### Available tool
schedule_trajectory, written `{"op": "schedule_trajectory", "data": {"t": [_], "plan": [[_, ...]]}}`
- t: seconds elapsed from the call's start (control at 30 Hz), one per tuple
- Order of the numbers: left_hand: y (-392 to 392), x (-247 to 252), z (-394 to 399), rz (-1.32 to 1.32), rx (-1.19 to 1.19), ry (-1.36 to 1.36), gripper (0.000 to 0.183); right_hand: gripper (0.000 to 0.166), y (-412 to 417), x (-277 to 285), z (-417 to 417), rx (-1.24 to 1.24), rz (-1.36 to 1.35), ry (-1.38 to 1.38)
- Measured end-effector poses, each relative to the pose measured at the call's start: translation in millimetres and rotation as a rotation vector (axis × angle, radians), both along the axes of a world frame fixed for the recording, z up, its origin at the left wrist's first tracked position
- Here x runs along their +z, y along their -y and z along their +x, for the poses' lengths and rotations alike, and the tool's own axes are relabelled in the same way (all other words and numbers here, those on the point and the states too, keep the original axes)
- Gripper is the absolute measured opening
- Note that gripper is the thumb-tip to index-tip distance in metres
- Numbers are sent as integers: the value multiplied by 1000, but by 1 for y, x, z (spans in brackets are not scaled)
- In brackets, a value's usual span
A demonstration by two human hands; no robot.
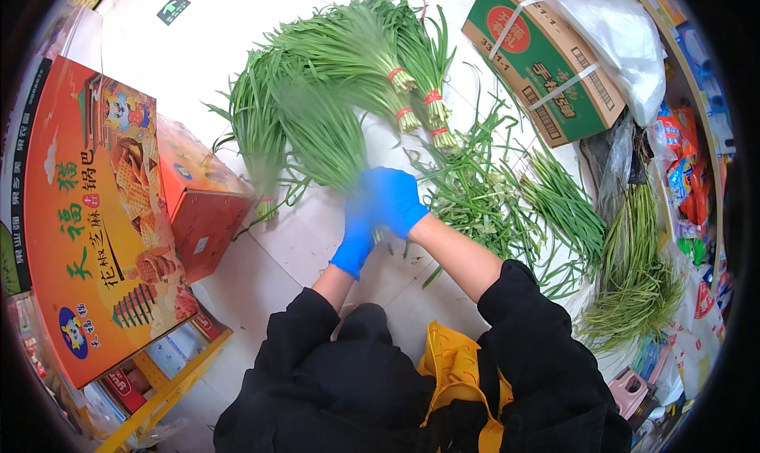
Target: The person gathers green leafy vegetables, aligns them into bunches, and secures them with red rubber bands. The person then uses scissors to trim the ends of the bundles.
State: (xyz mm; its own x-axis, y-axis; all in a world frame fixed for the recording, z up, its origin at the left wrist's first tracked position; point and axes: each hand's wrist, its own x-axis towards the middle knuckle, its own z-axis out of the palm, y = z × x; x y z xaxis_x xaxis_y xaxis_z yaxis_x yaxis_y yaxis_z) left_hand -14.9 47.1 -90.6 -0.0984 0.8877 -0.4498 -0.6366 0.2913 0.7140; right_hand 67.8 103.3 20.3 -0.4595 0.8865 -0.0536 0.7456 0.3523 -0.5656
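A bunch of green garlic chives (pixel 326 132) is held low on its stems, its leaves pointing away from me. My left hand (pixel 355 239), in a blue glove, grips the stems from the left. My right hand (pixel 396 196), gloved alike, closes over them just above and to the right; its fingers are blurred. A bit of pale stem shows below the hands, and the gloves hide the rest. Beyond lie several chive bunches tied with red bands (pixel 398 76). Another tied bunch (pixel 255 126) is left of the held one. Loose chives (pixel 481 198) are scattered to the right.
White floor tiles (pixel 285 227) lie beneath everything. Orange printed cartons (pixel 101 215) stand left, by a yellow shelf edge (pixel 172 388). A green and brown carton (pixel 546 67) is at upper right. Another chive bunch (pixel 564 204) and thin green stalks (pixel 632 263) lie right, near shelving.
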Motion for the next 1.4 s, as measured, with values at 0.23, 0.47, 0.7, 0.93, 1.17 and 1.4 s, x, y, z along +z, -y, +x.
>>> {"op": "schedule_trajectory", "data": {"t": [0.23,0.47,0.7,0.93,1.17,1.4], "plan": [[8,8,-14,-69,-278,-218,33,19,-8,-15,4,18,-113,-125],[-8,43,-21,-18,-91,700,36,21,-2,-5,28,12,-346,-523],[-8,25,-30,-29,-135,832,26,18,18,17,71,134,-589,-445],[-11,51,-25,-222,-17,717,28,29,-7,3,178,240,-474,324],[-11,50,-19,-279,-95,689,26,20,15,28,90,90,-114,-159],[-7,-14,-33,144,-397,853,31,17,16,3,26,41,-110,-9]]}}
